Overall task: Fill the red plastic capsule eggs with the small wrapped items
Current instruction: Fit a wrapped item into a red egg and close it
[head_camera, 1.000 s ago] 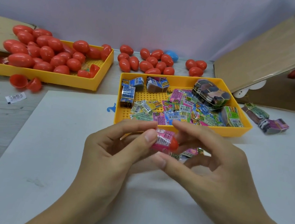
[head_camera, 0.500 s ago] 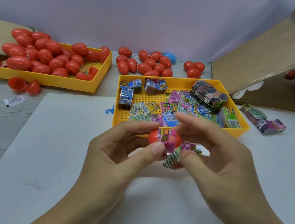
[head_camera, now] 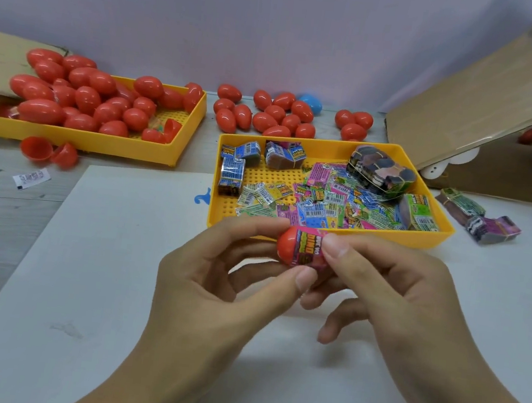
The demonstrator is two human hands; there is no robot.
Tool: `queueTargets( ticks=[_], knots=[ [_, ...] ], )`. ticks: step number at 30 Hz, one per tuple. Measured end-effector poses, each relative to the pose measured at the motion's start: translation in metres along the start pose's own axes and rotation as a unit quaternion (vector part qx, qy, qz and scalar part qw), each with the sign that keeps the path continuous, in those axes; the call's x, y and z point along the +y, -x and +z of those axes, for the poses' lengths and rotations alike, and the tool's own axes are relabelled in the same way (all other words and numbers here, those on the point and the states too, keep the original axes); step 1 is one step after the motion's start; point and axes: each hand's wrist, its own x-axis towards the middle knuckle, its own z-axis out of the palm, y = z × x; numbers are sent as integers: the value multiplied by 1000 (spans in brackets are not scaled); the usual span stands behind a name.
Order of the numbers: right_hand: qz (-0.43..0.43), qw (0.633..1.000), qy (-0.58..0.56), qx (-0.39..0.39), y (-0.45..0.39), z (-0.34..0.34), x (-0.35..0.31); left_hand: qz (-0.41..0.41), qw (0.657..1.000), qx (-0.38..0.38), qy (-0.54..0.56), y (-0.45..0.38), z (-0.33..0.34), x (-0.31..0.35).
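My left hand [head_camera: 211, 281] and my right hand [head_camera: 392, 304] meet over the white sheet and pinch one red capsule egg [head_camera: 287, 247] between them. A pink printed wrapper [head_camera: 308, 248] lies around the egg's right part, under my right fingertips. My left thumb and forefinger hold the egg's bare red end. Behind the hands a yellow tray [head_camera: 220, 210] holds several small wrapped items [head_camera: 334, 203]. A second yellow tray [head_camera: 97, 144] at the far left is heaped with red eggs [head_camera: 86, 95].
Loose red eggs [head_camera: 268, 114] and one blue egg [head_camera: 310, 103] lie against the back wall. Two open red halves [head_camera: 48, 151] sit before the left tray. Bundled packets [head_camera: 477, 215] lie right of the item tray. A cardboard flap [head_camera: 492, 95] leans at the right.
The egg has turned in my fingers, so the pink wrapper now faces me and covers its right part. The loose packet hanging below my fingers is no longer visible.
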Motion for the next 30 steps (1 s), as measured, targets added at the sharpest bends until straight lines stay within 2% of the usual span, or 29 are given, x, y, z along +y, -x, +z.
queueTargets(
  ticks=[5, 10, 17, 22, 30],
  knots=[
    [35, 999, -10, -1, -1, -1, 2, 39, 999, 16, -28, -1, -1, -1],
    [-3, 1000, 8, -22, 0, -3, -2, 84, 993, -22, -86, 1, 1, -2],
    [34, 999, -22, -29, -2, -4, -2, 89, 990, -57, -98, 2, -1, -2],
    [40, 998, -29, -31, -2, -4, -2, 78, 990, -59, -98, 1, -1, -2],
    [51, 998, -38, -24, -2, -3, -2, 17, 997, -48, -51, 0, 0, -1]
  ],
)
